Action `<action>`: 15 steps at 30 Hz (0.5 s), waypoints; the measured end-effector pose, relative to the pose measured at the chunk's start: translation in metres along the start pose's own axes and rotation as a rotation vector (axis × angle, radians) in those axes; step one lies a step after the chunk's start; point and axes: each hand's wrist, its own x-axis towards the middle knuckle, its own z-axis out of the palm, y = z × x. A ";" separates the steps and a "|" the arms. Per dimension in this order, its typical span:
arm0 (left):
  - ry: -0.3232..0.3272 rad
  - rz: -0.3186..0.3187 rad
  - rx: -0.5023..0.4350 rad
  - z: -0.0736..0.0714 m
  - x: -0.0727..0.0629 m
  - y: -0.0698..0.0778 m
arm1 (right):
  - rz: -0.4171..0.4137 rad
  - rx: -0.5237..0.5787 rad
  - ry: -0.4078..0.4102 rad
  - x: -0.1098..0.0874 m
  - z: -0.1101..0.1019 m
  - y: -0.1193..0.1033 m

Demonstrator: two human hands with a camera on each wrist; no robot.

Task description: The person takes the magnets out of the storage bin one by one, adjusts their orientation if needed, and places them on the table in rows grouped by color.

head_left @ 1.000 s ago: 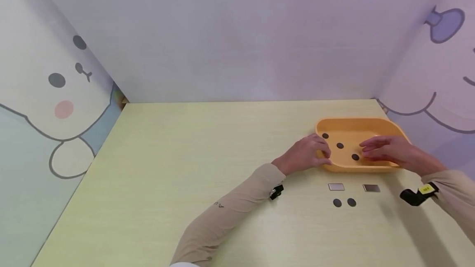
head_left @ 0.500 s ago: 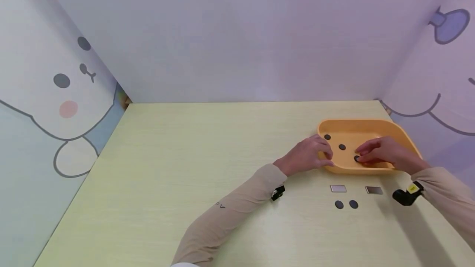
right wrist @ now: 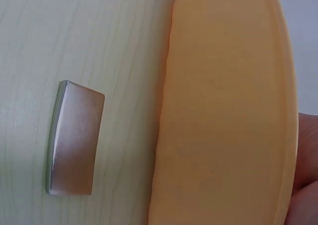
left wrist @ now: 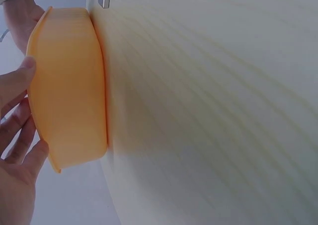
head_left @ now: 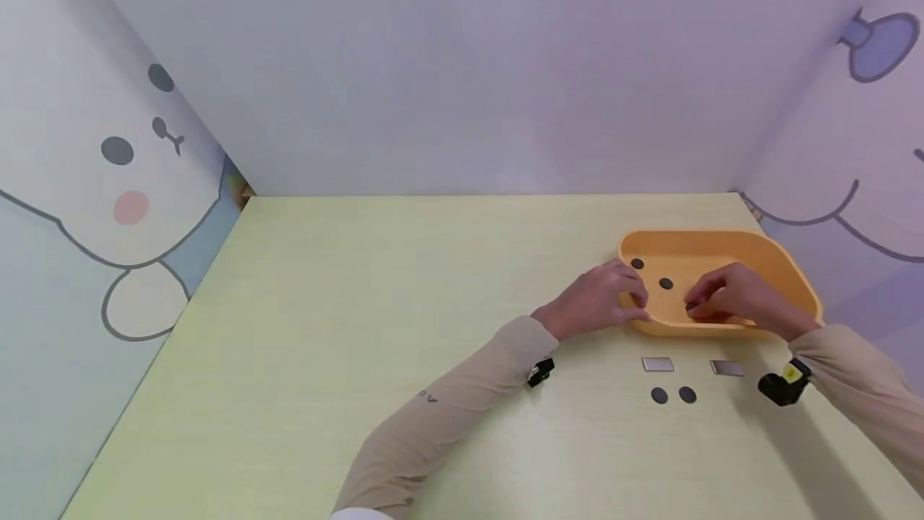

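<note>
At the right of the table stands an orange plastic tray [head_left: 703, 241]. The left hand [head_left: 595, 295] holds its left rim, with fingers bent over the edge; in the left wrist view the thumb and fingertips meet the rim of the tray [left wrist: 69, 86]. Inside the tray, the right hand [head_left: 739, 295] reaches low and pinches a small dark disc [head_left: 690, 306], mostly covered by the fingers. Two more dark discs lie in the tray, one near its back left corner [head_left: 638, 264] and one nearer the middle [head_left: 666, 283].
In front of the tray lie two thin silvery rectangular blocks, a left block [head_left: 658, 364] and a right block [head_left: 727, 367], the latter large in the right wrist view. Nearer the person are two dark discs, one left disc [head_left: 659, 396] and one right disc [head_left: 687, 395]. Walls surround the table.
The right hand has moved left and down inside the tray, and its fingers have come together on the nearest dark disc. The left hand stays at the tray's rim.
</note>
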 end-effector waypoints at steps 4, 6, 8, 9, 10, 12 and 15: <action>0.000 -0.004 -0.008 0.000 0.001 0.000 | 0.001 -0.032 0.009 0.000 0.002 -0.002; -0.004 -0.002 -0.015 0.000 0.001 0.001 | -0.002 -0.023 0.006 -0.001 0.002 -0.003; -0.008 -0.001 -0.016 0.000 0.001 0.001 | -0.012 -0.006 0.008 -0.003 0.002 -0.003; -0.009 0.001 -0.014 0.000 0.001 0.001 | -0.020 0.006 0.010 -0.004 0.002 -0.004; -0.009 0.002 -0.008 0.000 0.001 0.001 | -0.028 0.019 0.012 -0.005 0.001 -0.004; -0.012 -0.001 -0.002 0.000 0.001 0.001 | -0.046 0.036 0.017 -0.007 0.000 -0.005; -0.012 -0.004 -0.001 -0.001 0.001 0.000 | -0.067 0.034 0.028 -0.009 -0.004 -0.004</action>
